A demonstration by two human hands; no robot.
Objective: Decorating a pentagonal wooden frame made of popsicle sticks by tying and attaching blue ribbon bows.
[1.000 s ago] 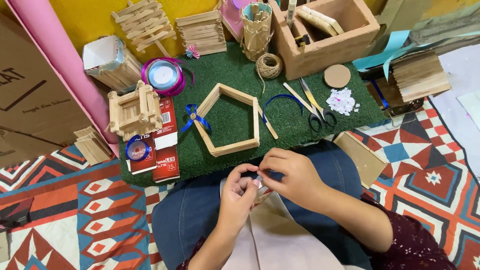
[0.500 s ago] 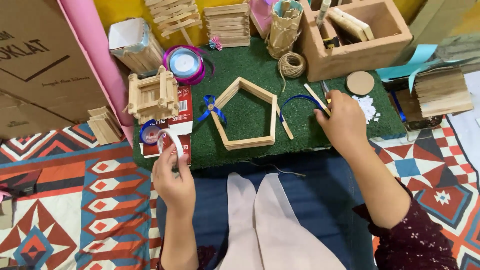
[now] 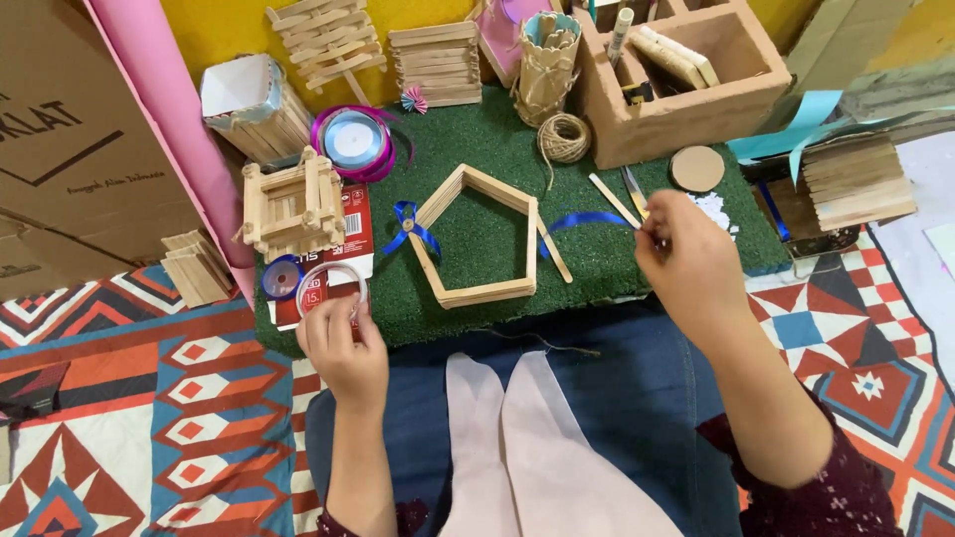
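My left hand (image 3: 343, 348) holds a clear tape roll (image 3: 331, 281) by its lower rim, just above a red packet (image 3: 350, 234) at the front left of the green turf mat (image 3: 487, 149). My right hand (image 3: 686, 261) is at the mat's right side. Its fingers are closed over the handles of the scissors (image 3: 634, 187), and only the blades show. A loose blue ribbon (image 3: 582, 219) ends by that hand. Between the hands lies a house-shaped frame of wooden sticks (image 3: 487, 291) with a blue bow (image 3: 408, 229) on its left side.
On the mat are a stick-built box (image 3: 288, 204), a purple ribbon spool (image 3: 353, 139), a twine ball (image 3: 564, 136), a round wooden disc (image 3: 696, 167) and a blue tape roll (image 3: 282, 278). A wooden compartment box (image 3: 686, 104) stands behind. A pink roll (image 3: 169, 109) and cardboard (image 3: 70, 149) lie left.
The hands were together over my lap. The left one has carried the clear tape roll out to the left, and the right one has reached forward to the scissors.
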